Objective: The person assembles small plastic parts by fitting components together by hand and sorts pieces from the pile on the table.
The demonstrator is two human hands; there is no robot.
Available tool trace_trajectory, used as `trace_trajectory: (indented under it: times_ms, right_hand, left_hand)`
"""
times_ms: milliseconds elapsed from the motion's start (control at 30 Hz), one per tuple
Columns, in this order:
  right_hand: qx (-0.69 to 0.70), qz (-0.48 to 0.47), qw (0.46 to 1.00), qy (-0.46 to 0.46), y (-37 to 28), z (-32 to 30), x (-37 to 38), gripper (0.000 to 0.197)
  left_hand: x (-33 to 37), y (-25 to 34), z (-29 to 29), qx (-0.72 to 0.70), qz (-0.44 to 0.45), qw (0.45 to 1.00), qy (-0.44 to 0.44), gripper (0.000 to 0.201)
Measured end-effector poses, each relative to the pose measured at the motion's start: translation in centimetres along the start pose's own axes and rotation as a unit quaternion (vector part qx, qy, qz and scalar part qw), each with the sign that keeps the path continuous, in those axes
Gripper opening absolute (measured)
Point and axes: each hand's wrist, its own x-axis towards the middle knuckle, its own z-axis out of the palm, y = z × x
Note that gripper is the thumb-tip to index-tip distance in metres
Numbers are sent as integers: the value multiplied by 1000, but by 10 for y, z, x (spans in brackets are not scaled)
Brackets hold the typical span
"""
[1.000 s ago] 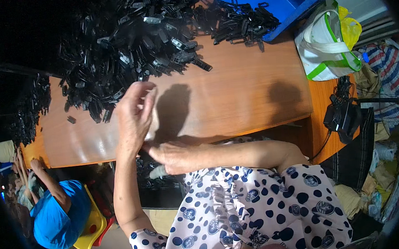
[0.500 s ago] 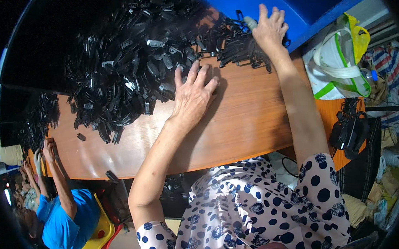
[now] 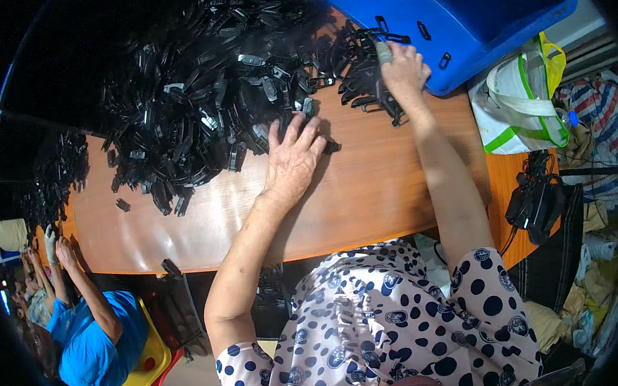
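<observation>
Since one second ago, both your hands have moved away from each other, out of the area near the front side of the table (image 3: 379, 189): your left hand (image 3: 296, 158) is now at the near edge of the big pile (image 3: 205, 107), and your right hand (image 3: 406, 74) is at the small pile (image 3: 372, 86), next to the blue bin (image 3: 467, 52).

Your left fingers are bent and a little spread, with the tips among the black parts; I cannot tell if they grip one. Your right fingers are curled and partly hidden, so here also I cannot tell. One of them, on its left side, wears a grey cover (image 3: 384, 52).

The black parts are narrow, hard-looking pieces, many long, some with a shiny grey face. They lie in every direction, in a rough heap. The table is smooth, reddish brown, with a wood grain, and it reflects light near its curved front edge.

The bin has smooth sloping walls and a rounded rim; a few black loops (image 3: 423, 30), oblong with an open middle, lie on its wall. To the right of it stands a white bag (image 3: 496, 121) with green trim, holding something yellow (image 3: 554, 65).
</observation>
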Motion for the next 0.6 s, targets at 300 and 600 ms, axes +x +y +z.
trace_trajectory:
  times_ms: [300, 600]
  right_hand:
    - [-4, -156, 988, 3, -34, -14, 18, 52]
    - [-82, -72, 980, -168, -3, 4, 73, 55]
  left_hand:
    - [-33, 14, -9, -55, -73, 993, 74, 30]
    - [-29, 10, -6, -96, -78, 989, 82, 29]
